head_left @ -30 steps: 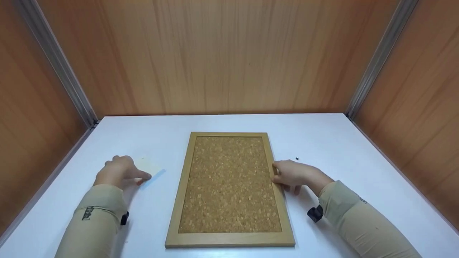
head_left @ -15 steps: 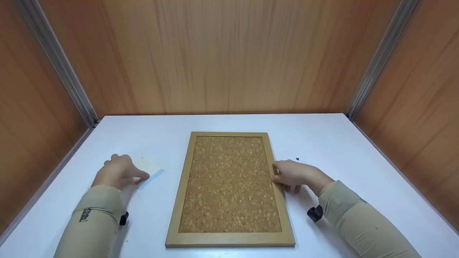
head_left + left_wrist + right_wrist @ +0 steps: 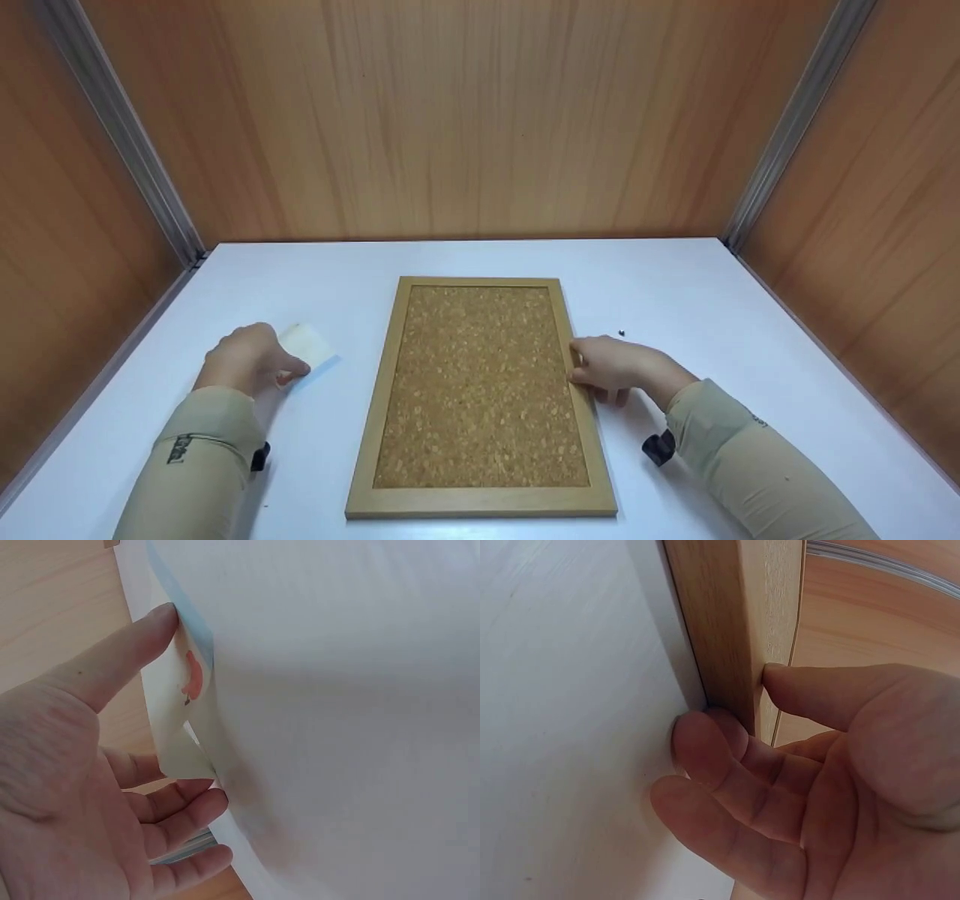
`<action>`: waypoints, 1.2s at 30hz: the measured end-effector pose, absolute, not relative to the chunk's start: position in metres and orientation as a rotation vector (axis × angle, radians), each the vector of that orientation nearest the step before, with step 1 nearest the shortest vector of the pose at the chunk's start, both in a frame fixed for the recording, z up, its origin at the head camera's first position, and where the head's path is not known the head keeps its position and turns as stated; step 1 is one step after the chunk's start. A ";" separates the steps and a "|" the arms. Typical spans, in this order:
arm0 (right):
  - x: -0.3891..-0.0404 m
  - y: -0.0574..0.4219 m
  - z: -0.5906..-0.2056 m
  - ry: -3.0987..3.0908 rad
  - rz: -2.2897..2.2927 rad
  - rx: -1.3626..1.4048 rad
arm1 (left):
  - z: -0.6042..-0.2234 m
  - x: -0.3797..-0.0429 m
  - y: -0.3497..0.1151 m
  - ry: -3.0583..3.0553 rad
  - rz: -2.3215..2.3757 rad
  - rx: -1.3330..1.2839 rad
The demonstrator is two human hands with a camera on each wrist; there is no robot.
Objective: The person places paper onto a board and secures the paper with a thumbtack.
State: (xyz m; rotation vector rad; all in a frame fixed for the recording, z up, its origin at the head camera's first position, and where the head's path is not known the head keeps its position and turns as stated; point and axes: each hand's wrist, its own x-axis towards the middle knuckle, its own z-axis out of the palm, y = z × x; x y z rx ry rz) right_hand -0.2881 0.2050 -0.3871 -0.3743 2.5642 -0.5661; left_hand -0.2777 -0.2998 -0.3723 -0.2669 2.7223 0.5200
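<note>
My left hand (image 3: 244, 358) is at the left of the table, its thumb and fingers pinching a thin pale-yellow paper note (image 3: 306, 343). The note has a light blue strip (image 3: 191, 622) along one edge and a small red drawing. In the left wrist view the note bends, its near corner raised off the white surface. A cork board (image 3: 480, 390) in a light wooden frame lies flat in the middle. At its right edge, my right hand (image 3: 615, 364) holds the frame (image 3: 720, 622), thumb on top and fingertips against the side, where the table meets it.
A tiny dark object (image 3: 622, 332) lies on the white table (image 3: 322, 277) beyond my right hand. Wood-grain panels (image 3: 465, 120) rise behind the table and at both sides, with grey metal posts (image 3: 124, 135) at the corners. A small black device (image 3: 660, 448) is at my right wrist.
The left hand has shifted slightly left with the note, and more of the pale paper shows now as it bends up. The right hand and cork board stay put.
</note>
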 end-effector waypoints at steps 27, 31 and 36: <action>-0.289 0.204 -0.387 2.564 -0.561 -0.364 | -0.383 -0.298 -0.302 2.885 1.026 -0.458; -0.289 0.205 -0.386 2.561 -0.566 -0.370 | -0.380 -0.301 -0.303 2.960 1.148 -0.434; -0.289 0.206 -0.386 2.560 -0.570 -0.377 | -0.377 -0.302 -0.303 3.020 1.224 -0.455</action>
